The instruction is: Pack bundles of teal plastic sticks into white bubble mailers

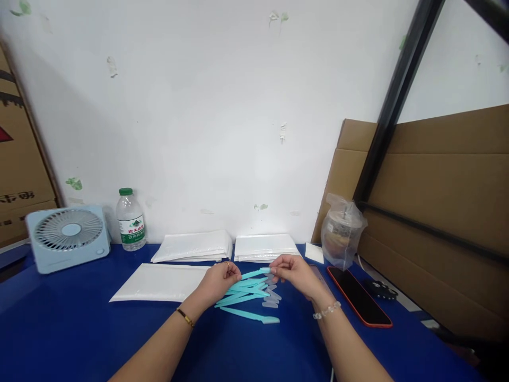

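Teal razor (pixel 254 274): slim plastic stick, pinched at both ends, lifted roughly level above blue table. Pile of same teal razors (pixel 248 300) just below, fanned flat, clear-capped heads pointing right, one lying apart nearest person.

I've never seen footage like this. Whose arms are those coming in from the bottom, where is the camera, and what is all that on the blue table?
There is no machine here: the camera sits on a person's head and looks down at their own bare arms. The left hand and right hand each pinch one end of a turquoise razor, lifted above a pile of the same razors on the blue table. Beside them lies a white padded envelope, with two stacks of envelopes behind. Along the wall stand a small fan and a water bottle. To the right are a bagged drink cup and a phone.
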Demonstrator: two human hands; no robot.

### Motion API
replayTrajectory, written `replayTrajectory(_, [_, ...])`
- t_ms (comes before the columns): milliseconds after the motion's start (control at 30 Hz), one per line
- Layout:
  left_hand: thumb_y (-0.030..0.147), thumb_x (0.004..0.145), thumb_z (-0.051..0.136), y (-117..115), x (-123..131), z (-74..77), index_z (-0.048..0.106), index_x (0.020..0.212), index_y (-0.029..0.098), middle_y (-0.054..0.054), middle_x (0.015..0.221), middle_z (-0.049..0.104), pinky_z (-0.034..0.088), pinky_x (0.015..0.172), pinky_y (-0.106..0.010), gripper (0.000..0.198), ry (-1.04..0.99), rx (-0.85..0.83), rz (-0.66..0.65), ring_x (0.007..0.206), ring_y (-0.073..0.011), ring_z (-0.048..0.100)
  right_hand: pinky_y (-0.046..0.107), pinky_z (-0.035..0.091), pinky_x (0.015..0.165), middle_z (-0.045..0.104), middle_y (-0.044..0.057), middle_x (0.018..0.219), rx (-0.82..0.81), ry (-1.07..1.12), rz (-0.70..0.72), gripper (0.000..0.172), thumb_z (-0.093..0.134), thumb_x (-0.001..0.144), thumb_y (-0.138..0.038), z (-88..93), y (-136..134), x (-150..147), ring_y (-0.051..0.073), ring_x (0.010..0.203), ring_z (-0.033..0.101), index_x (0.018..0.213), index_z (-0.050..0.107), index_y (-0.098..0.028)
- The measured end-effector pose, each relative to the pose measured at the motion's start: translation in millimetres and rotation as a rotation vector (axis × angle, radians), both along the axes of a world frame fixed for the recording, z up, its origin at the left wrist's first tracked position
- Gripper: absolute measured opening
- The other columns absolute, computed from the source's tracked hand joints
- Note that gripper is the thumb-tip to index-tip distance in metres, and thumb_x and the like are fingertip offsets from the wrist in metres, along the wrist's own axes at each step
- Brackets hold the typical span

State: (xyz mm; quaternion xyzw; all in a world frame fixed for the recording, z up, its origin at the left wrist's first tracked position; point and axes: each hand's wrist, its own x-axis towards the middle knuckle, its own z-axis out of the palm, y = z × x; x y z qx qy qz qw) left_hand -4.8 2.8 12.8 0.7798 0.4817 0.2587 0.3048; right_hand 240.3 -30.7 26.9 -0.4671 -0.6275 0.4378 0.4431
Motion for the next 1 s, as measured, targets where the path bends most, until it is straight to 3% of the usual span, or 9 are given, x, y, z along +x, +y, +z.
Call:
replayTrajectory(133, [0.032,0.07,0.052,-18,-1,12.3,0.065,0.075,0.017,0.0,0.067,0.062,0.035,0.053,-0.022,0.02,0.16,-0.079,-0.149,0.062,-0.0139,0.053,0.022,0.041,0.051,0.066,0.002,0.061,-0.102,-0.157,0.176,0.027,0.07,0.068,-0.038,-1.6,-3,5,0.013,0.053,0.061,0.076,0.066,-0.013])
replayTrajectory(233, [0.025,0.065,0.055,-33,1,18.3,0.067,0.069,0.019,0.0,0.065,0.065,0.035,0.051,-0.022,0.014,0.295,-0.132,-0.226,0.059,-0.0141,0.055,0.021,0.04,0.05,0.065,0.002,0.062,-0.052,-0.297,0.179,0.02,0.069,0.069,-0.033,-6.1,-3,10,0.011,0.052,0.056,0.071,0.069,-0.013])
replayTrajectory(367, [0.028,0.065,0.061,-37,4,16.3,0.068,0.072,0.022,0.0,0.07,0.068,0.036,0.054,-0.024,0.012,0.377,-0.083,-0.184,0.063,-0.0164,0.058,0.02,0.037,0.049,0.062,-0.001,0.06,0.03,-0.477,0.217,0.013,0.074,0.059,-0.025,-13.1,-4,4,0.012,0.055,0.054,0.068,0.071,-0.016])
replayTrajectory(500, [0.029,0.073,0.058,-25,8,3.9,0.066,0.091,0.024,-0.003,0.096,0.066,0.038,0.075,-0.029,0.02,0.339,0.221,-0.056,0.091,-0.0207,0.057,0.019,0.036,0.047,0.062,-0.002,0.061,0.082,-0.657,0.243,0.016,0.077,0.054,-0.024,-17.3,-6,-6,0.011,0.055,0.054,0.068,0.071,-0.017])
replayTrajectory(567, [0.026,0.075,0.057,-18,9,-2.6,0.066,0.09,0.023,-0.003,0.099,0.065,0.036,0.079,-0.031,0.017,0.372,0.292,-0.029,0.096,-0.0217,0.055,0.019,0.036,0.047,0.063,-0.002,0.062,0.084,-0.714,0.212,0.01,0.072,0.057,-0.021,-17.5,-7,-8,0.012,0.055,0.056,0.066,0.07,-0.018])
replayTrajectory(667, [0.024,0.076,0.057,-13,9,-6.3,0.065,0.082,0.022,-0.003,0.092,0.065,0.035,0.077,-0.03,0.01,0.399,0.264,-0.034,0.092,-0.0204,0.056,0.02,0.035,0.047,0.065,-0.001,0.061,0.107,-0.817,0.104,0.008,0.064,0.058,-0.013,-16.1,-7,-6,0.013,0.054,0.056,0.062,0.068,-0.017])
replayTrajectory(800, [0.023,0.076,0.056,-16,7,1.5,0.064,0.079,0.021,-0.002,0.086,0.066,0.035,0.073,-0.028,0.008,0.362,0.236,-0.024,0.086,-0.018,0.057,0.02,0.035,0.049,0.066,0.001,0.061,0.161,-0.902,-0.033,0.013,0.056,0.059,-0.01,-15.9,-3,1,0.013,0.055,0.056,0.059,0.066,-0.017])
replayTrajectory(1000, [0.021,0.072,0.057,-29,11,8.4,0.064,0.072,0.022,0.0,0.075,0.067,0.033,0.06,-0.025,0.006,0.383,0.155,-0.078,0.071,-0.0154,0.058,0.019,0.039,0.05,0.068,0.002,0.065,0.091,-0.789,0.097,0.017,0.057,0.061,-0.008,-17.4,-1,15,0.014,0.058,0.059,0.068,0.069,-0.017])
